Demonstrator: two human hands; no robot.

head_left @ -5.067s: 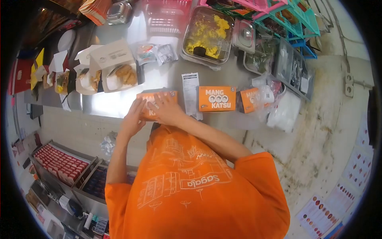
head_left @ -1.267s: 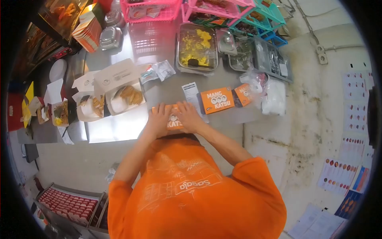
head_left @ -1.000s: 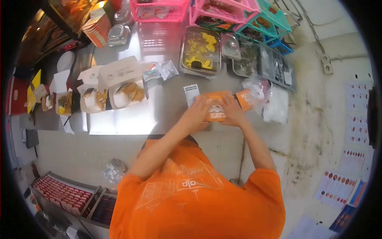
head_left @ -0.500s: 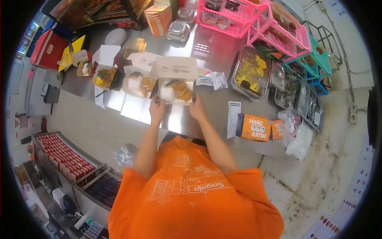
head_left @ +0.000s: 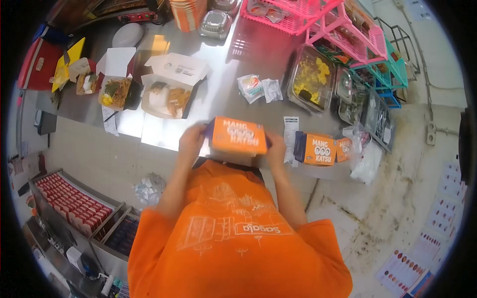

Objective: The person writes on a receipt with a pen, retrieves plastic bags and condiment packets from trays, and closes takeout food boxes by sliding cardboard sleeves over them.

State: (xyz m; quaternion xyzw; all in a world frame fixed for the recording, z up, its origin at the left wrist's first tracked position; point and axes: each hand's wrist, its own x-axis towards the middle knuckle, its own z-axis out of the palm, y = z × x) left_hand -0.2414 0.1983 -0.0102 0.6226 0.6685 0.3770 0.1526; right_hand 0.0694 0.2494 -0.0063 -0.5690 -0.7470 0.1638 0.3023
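Observation:
A closed orange food box (head_left: 239, 135) printed "Mang Katsu" is held between my two hands at the front edge of the steel counter. My left hand (head_left: 193, 140) grips its left end, and my right hand (head_left: 275, 150) grips its right end. Just beyond, to the left, an open food box (head_left: 168, 97) shows white rice and fried pieces. Further left are a second open box (head_left: 115, 94) with yellow and green food and a smaller open box (head_left: 87, 83). Two sachets (head_left: 251, 88) lie past the held box.
A closed orange box (head_left: 319, 149) stands at the right beside a paper slip (head_left: 290, 134). Behind them are a clear tub of yellow food (head_left: 313, 79) and pink baskets (head_left: 298, 17). Foil containers (head_left: 215, 24) and stacked cartons (head_left: 188, 12) sit at the back.
The box in my hands was open, showing rice and fried food; its lid is now shut. Both hands have drawn it nearer my body and slightly right.

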